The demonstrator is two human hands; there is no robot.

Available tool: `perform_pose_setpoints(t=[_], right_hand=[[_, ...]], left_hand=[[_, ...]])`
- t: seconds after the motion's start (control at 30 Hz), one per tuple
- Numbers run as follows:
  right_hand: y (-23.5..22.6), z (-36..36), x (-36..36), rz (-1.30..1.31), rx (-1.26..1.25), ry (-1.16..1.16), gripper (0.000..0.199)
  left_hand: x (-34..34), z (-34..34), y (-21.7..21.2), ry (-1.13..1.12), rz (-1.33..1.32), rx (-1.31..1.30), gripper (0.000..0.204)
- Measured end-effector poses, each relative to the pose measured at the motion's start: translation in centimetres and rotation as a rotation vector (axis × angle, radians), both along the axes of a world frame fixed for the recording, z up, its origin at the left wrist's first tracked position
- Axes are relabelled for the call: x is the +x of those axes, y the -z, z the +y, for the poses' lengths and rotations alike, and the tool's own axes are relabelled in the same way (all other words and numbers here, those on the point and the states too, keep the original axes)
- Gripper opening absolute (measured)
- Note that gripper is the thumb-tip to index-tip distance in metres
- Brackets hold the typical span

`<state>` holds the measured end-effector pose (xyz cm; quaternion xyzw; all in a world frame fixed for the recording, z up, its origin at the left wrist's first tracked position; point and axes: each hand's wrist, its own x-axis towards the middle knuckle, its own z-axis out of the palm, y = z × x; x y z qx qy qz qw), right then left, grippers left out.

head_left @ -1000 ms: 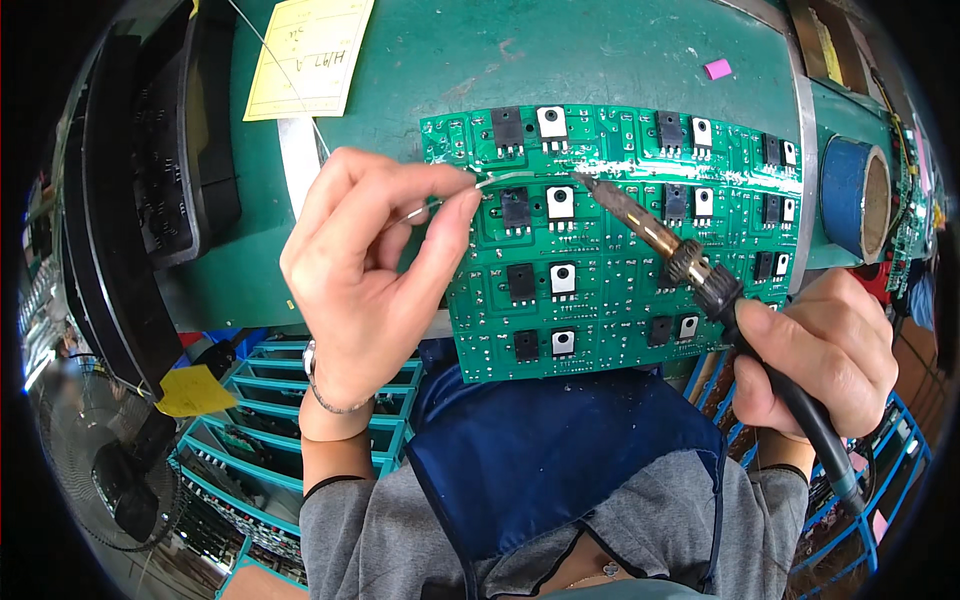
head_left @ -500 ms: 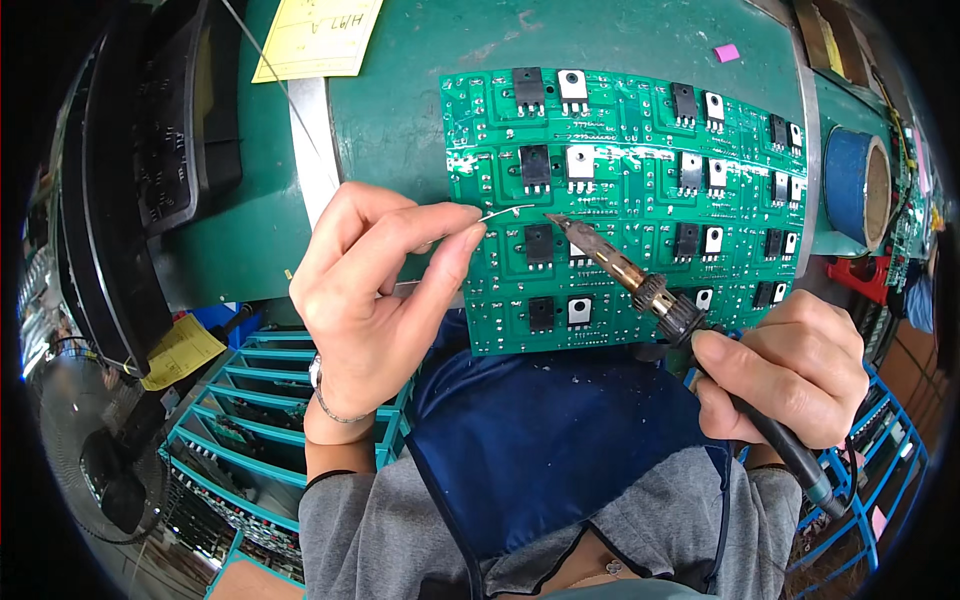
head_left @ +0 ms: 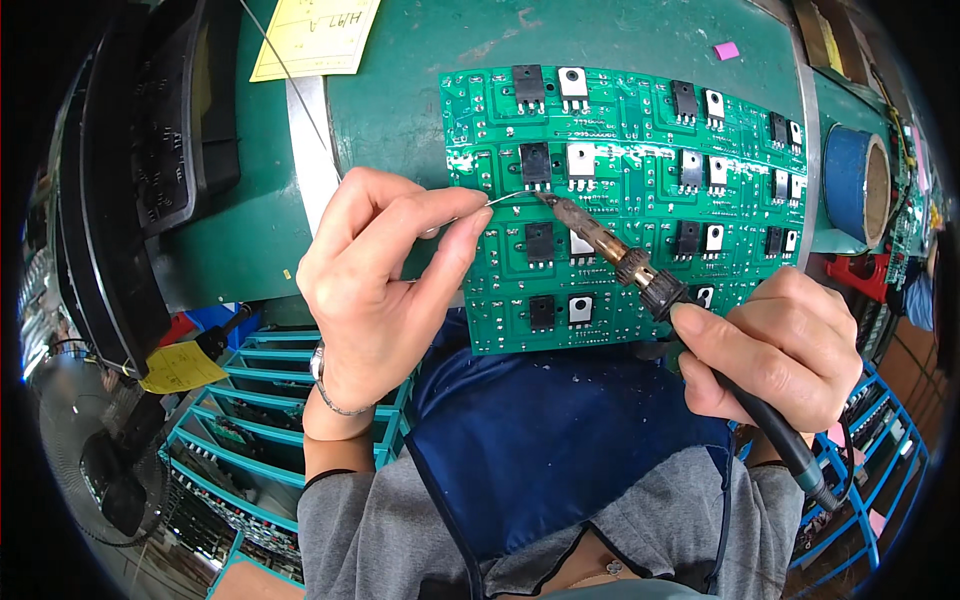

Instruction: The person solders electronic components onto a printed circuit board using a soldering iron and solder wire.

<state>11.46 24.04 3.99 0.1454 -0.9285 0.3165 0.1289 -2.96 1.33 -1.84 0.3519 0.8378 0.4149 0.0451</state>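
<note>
Both grip: left hand [head_left: 375, 285] solder wire [head_left: 505, 199], right hand [head_left: 775, 345] soldering iron [head_left: 620, 255], mid-circuit board [head_left: 640, 130]

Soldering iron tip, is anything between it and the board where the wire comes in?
Nothing visible: the soldering iron in the right hand meets the solder wire, fed by the left hand, directly on the green circuit board.

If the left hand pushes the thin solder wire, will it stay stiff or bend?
The solder wire probably bends easily: it is very thin and already curves from the left hand toward the iron. It seems light, pinched by fingertips only.
</note>
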Motion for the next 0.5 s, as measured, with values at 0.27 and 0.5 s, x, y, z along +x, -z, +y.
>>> perform_pose_setpoints(t=[0.27,0.5], right_hand=[[0.14,-0.39,0.0,0.039,0.033,-0.008,0.025],[0.16,-0.38,-0.02,0.052,0.038,-0.017,0.026]], left_hand=[[-0.09,-0.01,-0.01,0.015,0.021,-0.018,0.019],[-0.11,0.13,-0.06,0.007,0.014,-0.011,0.02]])
